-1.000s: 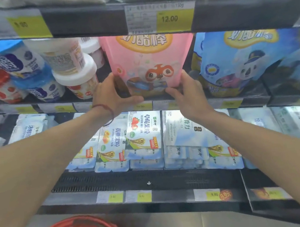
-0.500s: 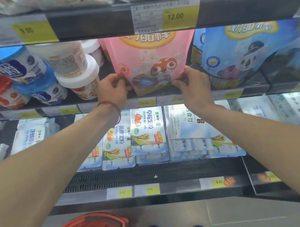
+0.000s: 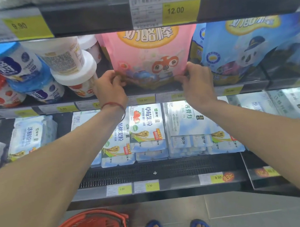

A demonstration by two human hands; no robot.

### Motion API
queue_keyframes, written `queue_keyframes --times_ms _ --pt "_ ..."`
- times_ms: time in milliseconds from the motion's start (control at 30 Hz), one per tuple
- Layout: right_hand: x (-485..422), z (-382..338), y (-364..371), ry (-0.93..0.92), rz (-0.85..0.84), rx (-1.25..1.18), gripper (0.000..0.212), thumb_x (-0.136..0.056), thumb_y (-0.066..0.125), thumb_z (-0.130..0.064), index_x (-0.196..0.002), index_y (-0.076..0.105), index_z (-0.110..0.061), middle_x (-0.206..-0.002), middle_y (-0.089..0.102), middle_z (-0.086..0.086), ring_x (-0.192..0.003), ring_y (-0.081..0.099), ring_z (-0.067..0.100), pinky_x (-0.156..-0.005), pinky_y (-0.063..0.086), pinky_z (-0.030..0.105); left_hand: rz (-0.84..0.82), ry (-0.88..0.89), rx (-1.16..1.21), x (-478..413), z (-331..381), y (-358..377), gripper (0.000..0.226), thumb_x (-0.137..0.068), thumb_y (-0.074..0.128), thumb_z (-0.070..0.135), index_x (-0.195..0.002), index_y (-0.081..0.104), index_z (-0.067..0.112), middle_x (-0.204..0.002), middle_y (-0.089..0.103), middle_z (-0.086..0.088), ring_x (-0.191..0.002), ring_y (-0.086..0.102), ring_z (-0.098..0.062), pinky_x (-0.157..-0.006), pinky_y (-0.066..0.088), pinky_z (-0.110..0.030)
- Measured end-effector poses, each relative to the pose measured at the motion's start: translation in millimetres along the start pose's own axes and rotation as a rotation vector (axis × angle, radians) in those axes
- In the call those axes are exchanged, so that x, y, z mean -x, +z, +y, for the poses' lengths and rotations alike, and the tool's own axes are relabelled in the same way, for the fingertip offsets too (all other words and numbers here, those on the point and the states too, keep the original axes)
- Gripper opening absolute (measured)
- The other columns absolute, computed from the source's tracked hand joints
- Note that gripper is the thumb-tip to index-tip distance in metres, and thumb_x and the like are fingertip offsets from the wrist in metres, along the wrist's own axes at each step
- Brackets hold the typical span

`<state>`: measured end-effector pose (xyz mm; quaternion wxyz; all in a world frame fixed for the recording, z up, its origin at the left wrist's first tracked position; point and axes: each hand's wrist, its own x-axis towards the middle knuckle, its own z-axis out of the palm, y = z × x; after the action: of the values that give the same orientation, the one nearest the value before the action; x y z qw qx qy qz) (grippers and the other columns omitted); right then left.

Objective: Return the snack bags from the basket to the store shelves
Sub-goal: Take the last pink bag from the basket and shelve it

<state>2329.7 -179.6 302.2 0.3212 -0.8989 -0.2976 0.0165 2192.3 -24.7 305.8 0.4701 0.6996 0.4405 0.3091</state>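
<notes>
Bright light glows from under each shelf (image 3: pixel 91 15); the packs (image 3: pixel 182 114) below glare white. Edges bend outward, and everything looks slightly soft.

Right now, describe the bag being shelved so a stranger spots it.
Look under the yellow 12.00 price tag on the dark shelf edge. Below it stands a glossy pink plastic snack bag, left hand and right hand pinching its bottom corners. Only pink one: white tubs left, blue bags right.
</notes>
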Motion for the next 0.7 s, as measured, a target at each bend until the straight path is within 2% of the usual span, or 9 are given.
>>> queue_keyframes --times_ms 100,167,233,267,333,400,533,633,700 --pt "5.2 -3.6 -7.7 0.024 -0.045 -0.071 0.013 -0.095 0.069 -0.015 -0.103 0.075 -0.008 -0.099 0.074 0.006 -0.09 0.063 0.025 -0.075 0.045 0.032 -0.078 0.043 -0.111 7.6 2.0 -9.6 0.012 -0.092 0.054 0.004 -0.095 0.065 0.001 -0.095 0.071 -0.015 -0.092 0.067 -0.027 -0.088 0.055 -0.042" --pt "11.1 -10.6 -16.1 0.022 -0.073 -0.147 0.017 -0.091 0.072 -0.015 -0.108 0.073 -0.012 -0.102 0.074 0.003 -0.089 0.067 0.02 -0.08 0.052 0.031 -0.104 0.053 -0.111 15.3 7.4 -15.0 0.014 -0.085 0.062 0.007 -0.098 0.064 0.005 -0.091 0.07 -0.002 -0.086 0.066 -0.014 -0.083 0.054 -0.033" --pt "17.2 -21.1 -24.2 0.008 -0.072 -0.291 0.026 -0.087 0.076 -0.019 -0.111 0.066 -0.013 -0.103 0.07 -0.002 -0.079 0.067 0.005 -0.069 0.051 0.017 -0.1 0.025 -0.017 22.5 17.1 -17.4 0.019 -0.082 0.065 0.011 -0.1 0.059 0.013 -0.087 0.065 0.009 -0.079 0.062 -0.007 -0.078 0.054 -0.03" --pt "20.1 -27.2 -28.4 0.002 -0.054 -0.374 0.029 -0.088 0.077 -0.022 -0.113 0.063 -0.014 -0.101 0.069 -0.007 -0.073 0.065 -0.003 -0.063 0.047 0.009 -0.104 0.004 0.045 25.3 22.5 -17.6 0.021 -0.082 0.066 0.015 -0.102 0.057 0.015 -0.089 0.064 0.009 -0.082 0.063 -0.011 -0.079 0.054 -0.032" --pt "21.9 -39.7 -34.5 0.0 -0.002 -0.505 0.029 -0.09 0.075 -0.028 -0.11 0.059 -0.014 -0.093 0.063 -0.016 -0.066 0.059 -0.013 -0.06 0.044 0.005 -0.122 -0.025 0.132 26.4 33.1 -16.9 0.025 -0.082 0.065 0.025 -0.103 0.054 0.017 -0.095 0.064 0.003 -0.095 0.066 -0.024 -0.084 0.056 -0.039" --pt "19.5 -50.8 -38.0 0.026 0.04 -0.567 0.027 -0.092 0.073 -0.031 -0.095 0.051 -0.017 -0.082 0.054 -0.018 -0.058 0.052 -0.014 -0.059 0.041 0.004 -0.11 -0.034 0.157 26.0 41.7 -15.5 0.028 -0.081 0.065 0.031 -0.101 0.052 0.016 -0.098 0.061 -0.006 -0.096 0.065 -0.031 -0.086 0.057 -0.044" --pt "13.0 -63.2 -36.5 0.074 0.086 -0.572 0.035 -0.093 0.073 -0.031 -0.085 0.04 -0.021 -0.077 0.047 -0.014 -0.059 0.049 -0.011 -0.058 0.04 0.003 -0.039 -0.059 0.173 24.3 44.0 -14.1 0.029 -0.078 0.067 0.027 -0.097 0.049 0.016 -0.097 0.057 -0.002 -0.088 0.057 -0.018 -0.088 0.055 -0.045" --pt "12.9 -64.6 -32.0 0.068 0.08 -0.563 0.037 -0.092 0.074 -0.029 -0.094 0.04 -0.014 -0.084 0.05 -0.008 -0.066 0.048 -0.002 -0.057 0.04 0.003 -0.005 -0.086 0.179 18.3 45.9 -13.7 0.025 -0.077 0.065 0.022 -0.095 0.05 0.016 -0.096 0.057 -0.003 -0.088 0.057 -0.019 -0.089 0.053 -0.042" --pt "13.3 -64.3 -31.3 0.049 0.073 -0.556 0.038 -0.091 0.074 -0.027 -0.099 0.041 -0.01 -0.084 0.048 -0.01 -0.068 0.048 -0.001 -0.057 0.04 0.003 0.036 -0.088 0.169 13.5 46.8 -12.2 0.022 -0.079 0.063 0.02 -0.096 0.051 0.016 -0.093 0.055 -0.001 -0.085 0.053 -0.016 -0.088 0.05 -0.037"
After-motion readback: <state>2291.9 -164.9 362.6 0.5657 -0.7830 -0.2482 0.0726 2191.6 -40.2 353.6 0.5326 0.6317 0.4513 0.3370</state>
